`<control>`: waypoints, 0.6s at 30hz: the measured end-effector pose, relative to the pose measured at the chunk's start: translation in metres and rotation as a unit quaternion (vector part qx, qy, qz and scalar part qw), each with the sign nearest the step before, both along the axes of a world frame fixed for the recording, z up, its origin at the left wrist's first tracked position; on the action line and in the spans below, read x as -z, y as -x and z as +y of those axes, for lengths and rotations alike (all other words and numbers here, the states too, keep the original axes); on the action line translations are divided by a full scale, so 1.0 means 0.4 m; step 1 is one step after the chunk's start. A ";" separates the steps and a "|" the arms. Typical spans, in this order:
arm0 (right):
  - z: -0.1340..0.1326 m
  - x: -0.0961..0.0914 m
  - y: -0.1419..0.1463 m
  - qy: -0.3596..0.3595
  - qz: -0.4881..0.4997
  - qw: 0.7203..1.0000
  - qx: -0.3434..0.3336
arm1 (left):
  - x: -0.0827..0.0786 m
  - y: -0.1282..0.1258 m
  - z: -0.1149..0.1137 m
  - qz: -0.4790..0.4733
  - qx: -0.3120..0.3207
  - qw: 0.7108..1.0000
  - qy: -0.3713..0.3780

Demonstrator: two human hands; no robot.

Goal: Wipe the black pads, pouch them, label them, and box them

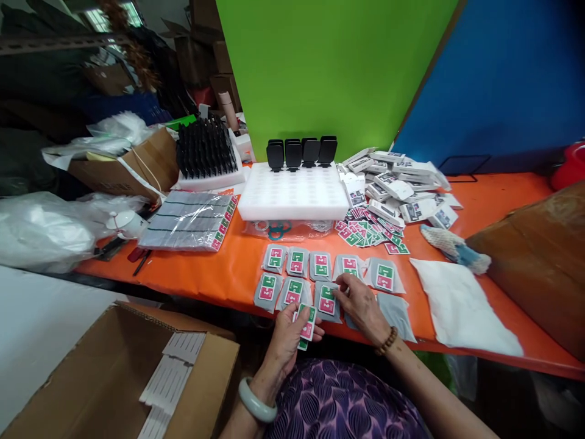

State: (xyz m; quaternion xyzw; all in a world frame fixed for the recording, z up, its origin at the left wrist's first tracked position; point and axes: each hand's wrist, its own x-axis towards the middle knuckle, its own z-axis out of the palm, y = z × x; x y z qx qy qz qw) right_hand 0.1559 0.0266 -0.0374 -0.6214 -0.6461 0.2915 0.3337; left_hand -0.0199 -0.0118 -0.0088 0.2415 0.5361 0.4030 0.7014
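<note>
My left hand (292,335) is closed around a small stack of green-and-pink wipe packets (307,324), held low near the table's front edge. My right hand (361,305) reaches over the front row, its curled fingertips at the right edge of a green-and-pink packet (326,300) on a grey cloth in a clear bag. Two rows of such bagged grey cloths lie here, most topped with a packet, such as the cloth (384,275) at the back right. A grey cloth (397,316) right of my right hand shows no packet; another is partly hidden beneath that hand.
Loose packets (363,231) lie heaped before a pile of white boxes (397,183). A white foam block (292,195) holds black stands (311,151). Left are a wrapped stack of grey cloths (187,219) and an open carton (210,378); right, a white pouch (466,305) and glove (454,249).
</note>
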 end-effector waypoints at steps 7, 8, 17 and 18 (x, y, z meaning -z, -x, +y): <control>-0.053 -0.045 0.015 0.191 0.278 0.936 -0.096 | -0.012 -0.048 0.017 0.000 0.055 0.998 -0.002; -0.055 -0.051 0.013 0.205 0.309 0.923 -0.098 | -0.013 -0.054 0.017 -0.004 0.062 0.998 -0.002; -0.033 -0.029 -0.144 0.177 0.276 0.944 0.022 | -0.009 -0.051 0.013 -0.047 0.042 0.997 0.044; -0.036 -0.020 -0.153 0.162 0.250 0.954 0.027 | -0.010 -0.051 0.014 -0.061 0.043 0.996 0.054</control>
